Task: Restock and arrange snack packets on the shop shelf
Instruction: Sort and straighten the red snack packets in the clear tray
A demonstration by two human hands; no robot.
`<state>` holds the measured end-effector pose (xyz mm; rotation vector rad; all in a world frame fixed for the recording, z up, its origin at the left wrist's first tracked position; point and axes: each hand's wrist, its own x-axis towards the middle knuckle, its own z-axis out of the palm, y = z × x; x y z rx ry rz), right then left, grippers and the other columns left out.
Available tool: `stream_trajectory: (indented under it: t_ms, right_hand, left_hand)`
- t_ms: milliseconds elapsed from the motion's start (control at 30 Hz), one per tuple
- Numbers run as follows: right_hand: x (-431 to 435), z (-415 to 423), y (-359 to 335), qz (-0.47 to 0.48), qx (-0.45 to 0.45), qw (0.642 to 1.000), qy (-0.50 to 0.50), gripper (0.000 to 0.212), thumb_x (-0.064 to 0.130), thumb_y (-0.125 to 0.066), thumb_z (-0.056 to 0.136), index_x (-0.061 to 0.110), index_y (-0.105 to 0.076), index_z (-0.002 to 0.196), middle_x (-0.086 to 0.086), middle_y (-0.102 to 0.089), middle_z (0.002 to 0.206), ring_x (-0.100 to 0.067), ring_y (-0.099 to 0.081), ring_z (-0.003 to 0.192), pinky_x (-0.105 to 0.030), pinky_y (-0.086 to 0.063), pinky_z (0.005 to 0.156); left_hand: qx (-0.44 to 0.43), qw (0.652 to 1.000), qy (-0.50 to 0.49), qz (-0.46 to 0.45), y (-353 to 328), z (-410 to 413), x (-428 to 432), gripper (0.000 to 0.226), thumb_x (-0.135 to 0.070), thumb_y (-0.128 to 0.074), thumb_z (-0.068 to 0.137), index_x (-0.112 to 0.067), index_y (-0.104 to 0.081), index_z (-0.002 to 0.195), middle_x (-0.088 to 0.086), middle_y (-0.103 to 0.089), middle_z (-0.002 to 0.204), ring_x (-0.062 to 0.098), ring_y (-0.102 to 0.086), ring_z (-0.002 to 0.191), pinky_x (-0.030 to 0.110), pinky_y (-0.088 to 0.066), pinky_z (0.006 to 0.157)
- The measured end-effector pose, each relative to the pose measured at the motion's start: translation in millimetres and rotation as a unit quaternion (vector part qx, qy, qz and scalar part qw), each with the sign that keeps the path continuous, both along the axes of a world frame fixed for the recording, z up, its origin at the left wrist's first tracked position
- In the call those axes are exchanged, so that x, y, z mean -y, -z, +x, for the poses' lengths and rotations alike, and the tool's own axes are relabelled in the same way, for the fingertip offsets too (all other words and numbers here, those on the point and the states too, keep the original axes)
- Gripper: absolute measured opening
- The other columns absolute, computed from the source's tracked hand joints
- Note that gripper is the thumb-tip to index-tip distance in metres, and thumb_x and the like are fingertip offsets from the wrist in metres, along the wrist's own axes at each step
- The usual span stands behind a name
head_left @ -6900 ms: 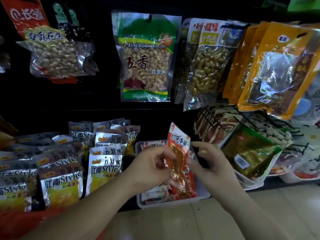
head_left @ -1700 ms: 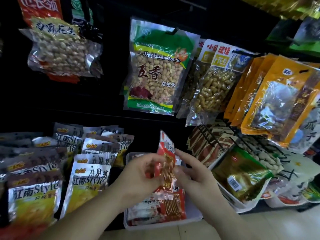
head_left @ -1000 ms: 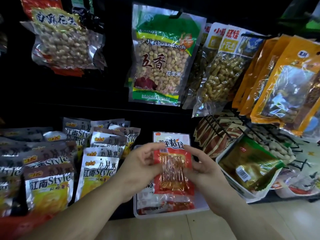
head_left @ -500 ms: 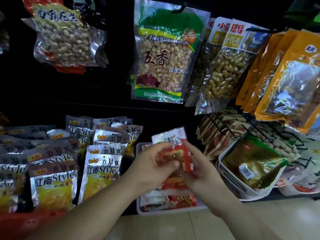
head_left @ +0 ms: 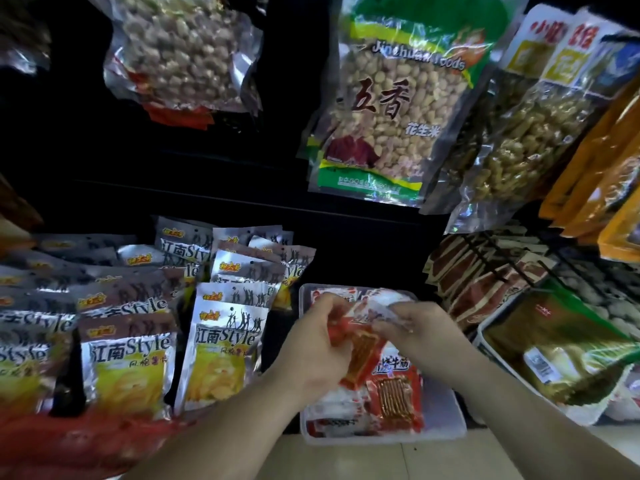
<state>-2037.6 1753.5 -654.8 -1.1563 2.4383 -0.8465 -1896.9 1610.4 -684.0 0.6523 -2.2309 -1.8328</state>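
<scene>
Head-worn view looking down at a shop shelf; both hands meet over a clear plastic tray (head_left: 448, 429) at the shelf's front edge; between them is a red snack packet (head_left: 363, 349), tilted and blurred, held just above the tray; the left hand (head_left: 317, 344) has its fingers curled round the packet's left edge; the right hand (head_left: 427, 336) pinches the packet's pale upper end between thumb and fingers; more red packets of the same kind (head_left: 394, 396) lie flat in the tray beneath; left of the tray, rows of silver packets printed "Style" (head_left: 223, 344) stand upright, overlapping front to back; right of the tray, a white bin (head_left: 588, 414) holds a green and gold packet (head_left: 561, 355); behind that, brown packets (head_left: 474, 275) lean in a black wire rack; hanging above are a green-topped bag of shelled peanuts (head_left: 391, 109), a clear bag of pale nuts (head_left: 183, 53) to its left, a bag of peanuts in shells (head_left: 526, 129) to its right, and orange bags (head_left: 606, 168) at the far right.
</scene>
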Motion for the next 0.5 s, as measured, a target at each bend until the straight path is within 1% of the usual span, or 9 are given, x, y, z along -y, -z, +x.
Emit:
stream_trajectory:
  t_ms: [33, 67, 100, 167, 200, 267, 300, 400, 500]
  right_hand:
    - [8.9, -6.9, 7.4, 0.004, -0.007, 1.0, 0.021, 0.028, 0.024, -0.068, 0.1, 0.044, -0.068, 0.08, 0.009, -0.06, 0.066, -0.008, -0.054, 0.053, -0.041, -0.054, 0.056]
    - [17.1, -14.6, 14.5, 0.013, -0.014, 0.999, 0.044, 0.021, 0.023, -0.067, 0.101, 0.038, -0.069, 0.086, 0.003, -0.061, 0.068, -0.015, -0.056, 0.052, -0.047, -0.056, 0.058]
    - [25.2, -22.7, 21.2, 0.012, -0.023, 0.998, 0.061, 0.016, 0.022, -0.067, 0.101, 0.033, -0.07, 0.09, 0.001, -0.062, 0.069, -0.019, -0.059, 0.053, -0.047, -0.058, 0.06]
    - [41.6, -37.4, 39.1, 0.012, -0.047, 0.996, 0.071, 0.02, 0.019, -0.066, 0.102, 0.025, -0.068, 0.082, 0.002, -0.054, 0.061, -0.014, -0.055, 0.049, -0.033, -0.055, 0.053]
    - [49.8, -41.6, 47.9, 0.02, -0.054, 0.995, 0.076, 0.019, 0.017, -0.065, 0.102, 0.019, -0.068, 0.083, -0.001, -0.054, 0.059, -0.011, -0.054, 0.047, -0.023, -0.047, 0.048]
    - [65.6, -46.4, 69.9, 0.041, -0.065, 0.994, 0.075, 0.014, 0.012, -0.062, 0.103, 0.008, -0.075, 0.098, -0.013, -0.067, 0.072, -0.017, -0.064, 0.058, -0.023, -0.045, 0.05]
    - [70.9, -47.9, 82.9, 0.057, -0.072, 0.994, 0.065, 0.017, 0.011, -0.06, 0.103, 0.009, -0.077, 0.105, -0.014, -0.071, 0.082, -0.019, -0.066, 0.064, -0.023, -0.048, 0.053]
    - [78.2, -45.7, 114.5, 0.136, -0.027, 0.99, 0.0, 0.029, 0.013, -0.058, 0.103, 0.029, -0.077, 0.118, 0.002, -0.072, 0.1, -0.007, -0.065, 0.075, -0.014, -0.047, 0.061]
    - [77.0, -48.6, 133.6, 0.273, 0.049, 0.958, -0.066, 0.031, 0.014, -0.064, 0.096, 0.037, -0.077, 0.11, 0.009, -0.071, 0.105, -0.013, -0.067, 0.094, -0.028, -0.057, 0.083]
  left_hand:
    - [0.004, 1.0, -0.017, -0.002, 4.7, 0.1, 2.9, 0.044, -0.008, -0.069, 0.096, -0.038, -0.054, 0.123, -0.02, -0.065, 0.103, -0.006, -0.066, 0.101, 0.023, -0.057, 0.092]
    - [0.005, 0.999, -0.035, -0.003, 9.4, 0.7, 6.7, 0.045, -0.009, -0.07, 0.095, -0.036, -0.055, 0.127, -0.021, -0.063, 0.102, -0.014, -0.063, 0.098, 0.013, -0.053, 0.089]
    - [0.004, 0.999, -0.047, -0.002, 12.1, 1.9, 11.1, 0.039, -0.008, -0.07, 0.095, -0.037, -0.059, 0.118, -0.021, -0.062, 0.097, -0.024, -0.058, 0.088, 0.004, -0.048, 0.081]
    - [0.01, 0.998, -0.064, 0.011, 18.0, 2.2, 20.0, 0.035, -0.007, -0.07, 0.094, -0.039, -0.055, 0.091, -0.018, -0.061, 0.084, -0.029, -0.053, 0.071, 0.002, -0.045, 0.071]
    - [0.014, 0.997, -0.073, 0.019, 20.6, 1.4, 22.9, 0.037, -0.008, -0.07, 0.094, -0.039, -0.053, 0.086, -0.017, -0.061, 0.083, -0.029, -0.053, 0.069, 0.004, -0.046, 0.07]
    - [0.017, 0.996, -0.083, 0.025, 23.3, -0.4, 26.3, 0.04, -0.01, -0.07, 0.094, -0.043, -0.048, 0.088, -0.024, -0.055, 0.088, -0.036, -0.045, 0.069, 0.001, -0.043, 0.066]
    - [0.019, 0.996, -0.087, 0.028, 26.5, -2.2, 27.5, 0.042, -0.012, -0.07, 0.094, -0.045, -0.045, 0.089, -0.027, -0.05, 0.091, -0.039, -0.042, 0.068, -0.001, -0.041, 0.063]
    - [0.022, 0.994, -0.104, 0.029, 34.3, -7.0, 29.2, 0.041, -0.013, -0.067, 0.097, -0.047, -0.045, 0.095, -0.025, -0.051, 0.095, -0.035, -0.045, 0.069, -0.003, -0.039, 0.059]
    - [0.044, 0.992, -0.119, 0.011, 45.5, -12.4, 31.0, 0.042, -0.015, -0.066, 0.096, -0.047, -0.051, 0.12, -0.019, -0.056, 0.114, -0.019, -0.047, 0.082, 0.001, -0.037, 0.059]
